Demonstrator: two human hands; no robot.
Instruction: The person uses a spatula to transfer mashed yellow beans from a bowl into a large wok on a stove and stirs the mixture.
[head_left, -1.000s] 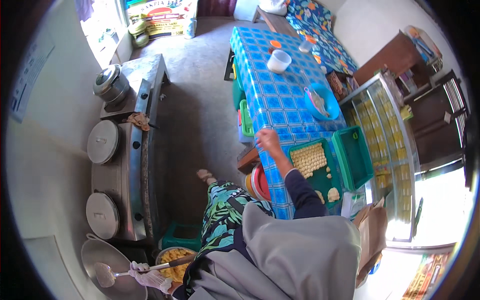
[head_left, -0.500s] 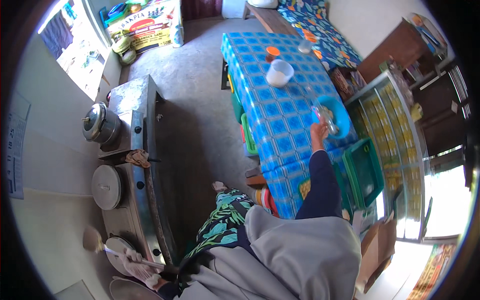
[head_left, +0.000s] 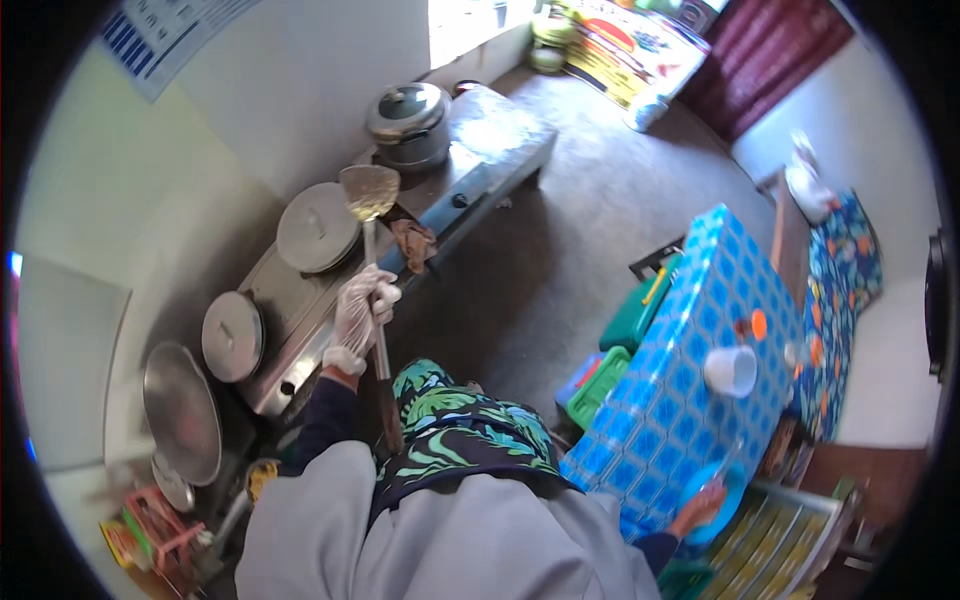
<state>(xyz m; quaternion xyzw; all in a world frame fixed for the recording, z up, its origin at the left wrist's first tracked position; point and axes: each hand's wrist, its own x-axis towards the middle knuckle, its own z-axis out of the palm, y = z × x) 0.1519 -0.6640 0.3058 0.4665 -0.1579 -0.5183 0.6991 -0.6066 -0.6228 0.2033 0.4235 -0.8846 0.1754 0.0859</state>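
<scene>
In my gloved left hand (head_left: pixel 358 312) is a long-handled metal spatula (head_left: pixel 371 192), its flat blade raised and its wooden handle end near my apron. Clear plastic covers that hand. Far to the right, my bare right hand (head_left: pixel 700 507) reaches over the table to a light-blue basin (head_left: pixel 738 492). Its fingers are closed around something clear and shiny (head_left: pixel 728 458), blurred, whose kind I cannot make out. The basin's contents are mostly hidden from here.
Along the left wall runs a stove counter (head_left: pixel 318 325) with lidded pots (head_left: pixel 318 228), a pressure cooker (head_left: pixel 410 130) and a brown cloth (head_left: pixel 412 245). A large wok (head_left: pixel 182 412) leans nearby. On the blue-checked table (head_left: pixel 655 405) stands a white container (head_left: pixel 731 371). Green crates (head_left: pixel 600 385) sit beside it.
My view has swung left toward the stove. The spatula has come up in front of me in my left hand. My right hand remains at the basin with the clear item.
</scene>
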